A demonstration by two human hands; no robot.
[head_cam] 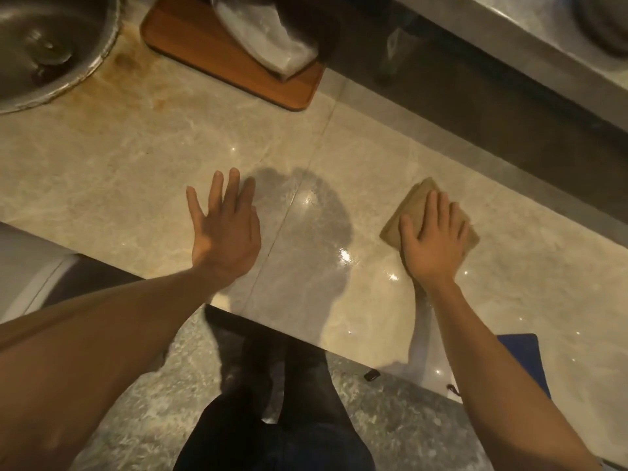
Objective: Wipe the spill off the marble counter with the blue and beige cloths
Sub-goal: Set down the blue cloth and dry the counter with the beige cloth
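R hand (pixel 433 244) flat on beige cloth (pixel 413 207), fingers spread, L hand (pixel 224 229) fingers wide on table (pixel 136 164), blue cloth (pixel 525 355) near edge

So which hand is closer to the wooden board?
Left. The left hand lies flat just below the brown wooden cutting board; the right hand presses the beige cloth further right.

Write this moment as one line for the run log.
phase: wiping | right hand: flat on folded beige cloth | left hand: empty, over marble counter | blue cloth: unused, near edge
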